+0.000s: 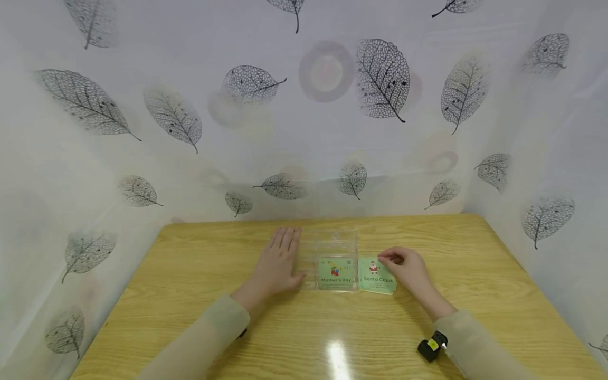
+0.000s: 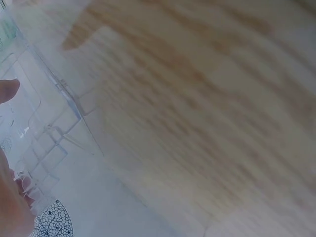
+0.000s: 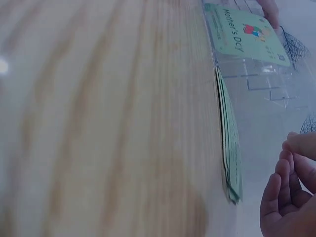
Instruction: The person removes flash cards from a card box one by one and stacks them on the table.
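A clear plastic box (image 1: 336, 244) lies on the table with a green "Mother's Day" card (image 1: 336, 281) in its front right part. My left hand (image 1: 279, 263) rests at the box's left side, fingers straight and thumb reaching to its edge. Just right of the box lies a stack of green cards (image 1: 378, 284), with a "Santa Claus" card on top. Over the stack's upper right corner is my right hand (image 1: 406, 270), thumb and index fingertips together and the other fingers curled. In the right wrist view those fingertips (image 3: 290, 143) appear apart from the stack (image 3: 228, 143), with no card visible between them.
The wooden table (image 1: 285, 338) has its far edge just behind the box. A white leaf-patterned sheet (image 1: 294, 142) hangs behind it and along both sides. A black wrist device (image 1: 431, 345) with a yellow patch sits at my right sleeve.
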The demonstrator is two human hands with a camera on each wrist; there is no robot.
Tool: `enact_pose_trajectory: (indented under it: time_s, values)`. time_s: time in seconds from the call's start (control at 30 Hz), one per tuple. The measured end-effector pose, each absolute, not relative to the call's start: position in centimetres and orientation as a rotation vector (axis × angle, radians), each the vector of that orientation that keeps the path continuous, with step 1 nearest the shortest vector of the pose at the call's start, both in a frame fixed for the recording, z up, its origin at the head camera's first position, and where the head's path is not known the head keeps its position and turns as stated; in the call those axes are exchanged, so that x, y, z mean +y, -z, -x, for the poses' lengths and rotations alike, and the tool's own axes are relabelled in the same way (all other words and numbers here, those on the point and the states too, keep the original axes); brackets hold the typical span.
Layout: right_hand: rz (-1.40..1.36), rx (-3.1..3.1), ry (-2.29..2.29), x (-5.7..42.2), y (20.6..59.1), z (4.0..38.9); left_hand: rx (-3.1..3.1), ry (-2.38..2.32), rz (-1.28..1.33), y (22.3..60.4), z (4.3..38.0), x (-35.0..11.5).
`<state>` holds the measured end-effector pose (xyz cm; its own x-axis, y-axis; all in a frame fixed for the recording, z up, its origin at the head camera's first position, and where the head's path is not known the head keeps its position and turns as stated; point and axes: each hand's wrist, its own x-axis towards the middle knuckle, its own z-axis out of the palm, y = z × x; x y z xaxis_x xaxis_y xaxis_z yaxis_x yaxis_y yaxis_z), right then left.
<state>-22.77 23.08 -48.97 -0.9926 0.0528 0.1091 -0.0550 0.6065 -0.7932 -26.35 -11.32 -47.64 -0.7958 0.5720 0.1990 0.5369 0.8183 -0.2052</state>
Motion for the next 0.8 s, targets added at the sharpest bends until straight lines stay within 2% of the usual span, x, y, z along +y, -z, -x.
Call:
enact_pose_trajectory:
  time_s: [0.8]
  values:
    - [-0.117,-2.643,-1.553,20.3,48.4,22.6,-2.788,-0.168,0.862,47.6,26.2,-11.3]
